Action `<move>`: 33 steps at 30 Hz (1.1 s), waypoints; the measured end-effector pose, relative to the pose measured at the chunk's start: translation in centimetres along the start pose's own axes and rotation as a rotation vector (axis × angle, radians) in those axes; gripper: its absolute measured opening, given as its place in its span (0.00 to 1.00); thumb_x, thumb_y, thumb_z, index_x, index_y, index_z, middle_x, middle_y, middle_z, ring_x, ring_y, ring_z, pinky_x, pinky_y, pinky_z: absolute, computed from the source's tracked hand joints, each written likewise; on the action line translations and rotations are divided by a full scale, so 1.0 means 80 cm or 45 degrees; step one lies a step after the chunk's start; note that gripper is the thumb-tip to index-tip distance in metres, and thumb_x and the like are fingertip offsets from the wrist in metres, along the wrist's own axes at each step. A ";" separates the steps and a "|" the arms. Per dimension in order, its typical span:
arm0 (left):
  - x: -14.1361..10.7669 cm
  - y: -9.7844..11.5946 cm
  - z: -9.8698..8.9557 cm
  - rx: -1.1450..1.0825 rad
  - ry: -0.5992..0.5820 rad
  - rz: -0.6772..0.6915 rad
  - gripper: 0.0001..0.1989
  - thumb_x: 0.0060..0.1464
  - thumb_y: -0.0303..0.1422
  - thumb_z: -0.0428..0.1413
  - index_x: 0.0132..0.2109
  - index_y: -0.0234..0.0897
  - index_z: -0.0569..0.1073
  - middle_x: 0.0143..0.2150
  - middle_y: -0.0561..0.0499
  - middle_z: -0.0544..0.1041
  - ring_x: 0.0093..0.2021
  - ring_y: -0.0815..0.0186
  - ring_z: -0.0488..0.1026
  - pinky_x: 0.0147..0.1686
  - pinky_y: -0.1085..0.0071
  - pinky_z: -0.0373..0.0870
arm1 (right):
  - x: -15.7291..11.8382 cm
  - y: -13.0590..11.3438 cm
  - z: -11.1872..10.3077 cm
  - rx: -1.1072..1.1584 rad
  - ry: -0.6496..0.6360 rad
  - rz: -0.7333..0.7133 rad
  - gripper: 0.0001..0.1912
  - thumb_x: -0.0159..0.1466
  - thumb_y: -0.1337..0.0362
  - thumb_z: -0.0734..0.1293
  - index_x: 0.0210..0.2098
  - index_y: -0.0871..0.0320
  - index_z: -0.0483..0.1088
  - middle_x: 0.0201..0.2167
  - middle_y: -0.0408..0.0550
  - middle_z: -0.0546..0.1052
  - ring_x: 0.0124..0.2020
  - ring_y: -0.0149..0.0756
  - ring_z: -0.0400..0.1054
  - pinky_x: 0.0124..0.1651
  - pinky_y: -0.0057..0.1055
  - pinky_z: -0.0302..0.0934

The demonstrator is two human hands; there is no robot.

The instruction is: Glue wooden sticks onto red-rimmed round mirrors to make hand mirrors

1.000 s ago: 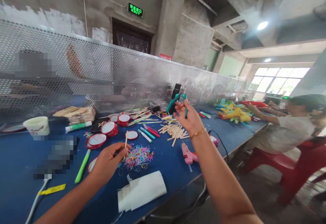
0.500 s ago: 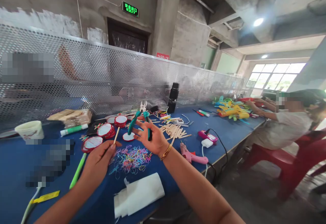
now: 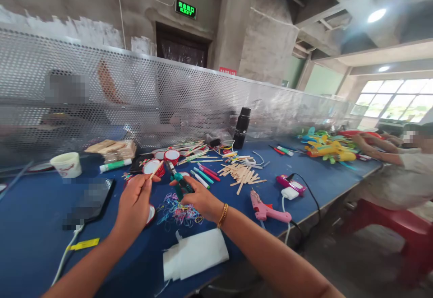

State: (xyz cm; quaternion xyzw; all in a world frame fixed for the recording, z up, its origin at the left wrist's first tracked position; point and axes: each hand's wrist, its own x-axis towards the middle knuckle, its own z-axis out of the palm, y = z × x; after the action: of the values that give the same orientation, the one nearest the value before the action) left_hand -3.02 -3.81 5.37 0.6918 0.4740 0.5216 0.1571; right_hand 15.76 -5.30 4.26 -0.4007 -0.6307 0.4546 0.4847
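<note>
My left hand [image 3: 134, 203] pinches a short wooden stick [image 3: 156, 170] that points up and to the right. In my right hand [image 3: 203, 201] is a pair of teal-handled cutting pliers [image 3: 183, 183], fingers wrapped round the grips. The pliers' jaws lie a little to the right of the stick, apart from it as far as I can see. Beneath the hands spreads a pile of coloured rubber bands [image 3: 181, 212]. Round red-rimmed pieces with white faces [image 3: 152, 167] are stacked behind my left hand; another is partly hidden beside its wrist.
Loose wooden sticks [image 3: 241, 173] and several markers [image 3: 205, 174] lie beyond my right hand. A pink glue gun [image 3: 269, 210] is at the right edge, with a folded white cloth [image 3: 196, 253] in front. A black bottle [image 3: 242, 128], paper cup [image 3: 66, 165] and phone [image 3: 93, 203] stand or lie around.
My right hand has turned the pliers from upright to pointing left, toward the stick, and its fingers have closed round the handles. My left hand still holds the stick. The view has shifted right.
</note>
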 end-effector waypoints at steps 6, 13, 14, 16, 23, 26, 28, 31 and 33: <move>0.000 -0.001 -0.004 -0.022 0.011 -0.042 0.18 0.62 0.43 0.44 0.45 0.38 0.72 0.29 0.53 0.72 0.28 0.65 0.66 0.28 0.71 0.60 | -0.007 0.009 -0.009 -0.314 -0.028 -0.059 0.30 0.45 0.75 0.63 0.47 0.50 0.74 0.42 0.43 0.71 0.40 0.36 0.63 0.44 0.32 0.59; 0.001 -0.021 0.001 0.072 -0.079 -0.036 0.16 0.62 0.40 0.44 0.41 0.38 0.73 0.39 0.49 0.77 0.39 0.62 0.72 0.38 0.70 0.63 | -0.012 0.027 -0.007 -0.444 -0.061 -0.179 0.32 0.48 0.74 0.62 0.52 0.53 0.71 0.51 0.47 0.72 0.54 0.43 0.64 0.61 0.42 0.54; 0.001 -0.023 0.001 0.075 -0.085 -0.042 0.15 0.62 0.39 0.44 0.41 0.38 0.73 0.39 0.49 0.77 0.39 0.62 0.72 0.39 0.69 0.63 | -0.012 0.029 -0.008 -0.458 -0.057 -0.214 0.32 0.48 0.74 0.62 0.52 0.53 0.71 0.52 0.47 0.71 0.56 0.43 0.64 0.62 0.42 0.53; 0.001 -0.025 0.001 0.100 -0.097 -0.043 0.15 0.63 0.37 0.44 0.39 0.38 0.73 0.38 0.49 0.77 0.40 0.63 0.72 0.40 0.69 0.63 | -0.013 0.031 -0.010 -0.496 -0.050 -0.274 0.33 0.48 0.74 0.61 0.53 0.52 0.71 0.53 0.47 0.71 0.57 0.43 0.63 0.64 0.42 0.52; -0.005 -0.021 0.001 0.132 -0.109 -0.004 0.14 0.63 0.34 0.45 0.38 0.37 0.75 0.36 0.49 0.77 0.38 0.64 0.72 0.37 0.70 0.63 | -0.018 0.036 -0.020 -0.698 0.010 -0.404 0.32 0.49 0.73 0.61 0.54 0.53 0.70 0.53 0.50 0.72 0.56 0.45 0.65 0.63 0.45 0.54; -0.010 -0.017 0.001 0.145 -0.133 -0.003 0.15 0.63 0.34 0.44 0.38 0.37 0.75 0.33 0.50 0.76 0.36 0.64 0.71 0.35 0.71 0.62 | -0.022 0.036 -0.020 -0.751 -0.024 -0.430 0.32 0.49 0.73 0.61 0.53 0.53 0.71 0.52 0.51 0.73 0.56 0.46 0.66 0.62 0.45 0.56; -0.012 -0.015 0.000 0.166 -0.150 -0.014 0.15 0.64 0.34 0.44 0.38 0.38 0.75 0.31 0.51 0.75 0.33 0.65 0.70 0.33 0.71 0.61 | -0.023 0.036 -0.019 -0.762 -0.041 -0.434 0.31 0.49 0.73 0.61 0.52 0.53 0.71 0.52 0.50 0.74 0.55 0.45 0.67 0.61 0.45 0.57; -0.014 -0.011 0.000 0.187 -0.183 -0.009 0.15 0.64 0.34 0.44 0.38 0.39 0.75 0.30 0.52 0.75 0.32 0.65 0.70 0.33 0.71 0.60 | -0.024 0.037 -0.018 -0.729 -0.039 -0.427 0.30 0.50 0.72 0.61 0.52 0.53 0.71 0.52 0.50 0.74 0.56 0.45 0.66 0.61 0.45 0.57; -0.015 -0.009 0.001 0.181 -0.216 0.012 0.15 0.64 0.34 0.44 0.38 0.39 0.75 0.32 0.51 0.76 0.34 0.65 0.71 0.34 0.71 0.61 | -0.024 0.038 -0.018 -0.684 -0.044 -0.400 0.30 0.50 0.72 0.62 0.52 0.53 0.71 0.53 0.50 0.73 0.57 0.45 0.66 0.62 0.45 0.56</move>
State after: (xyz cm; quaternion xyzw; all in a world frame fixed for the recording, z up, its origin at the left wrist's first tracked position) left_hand -3.32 -4.42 4.11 0.7450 0.4916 0.4270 0.1449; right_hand 17.79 -6.01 1.01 -0.4044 -0.7906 0.1980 0.4149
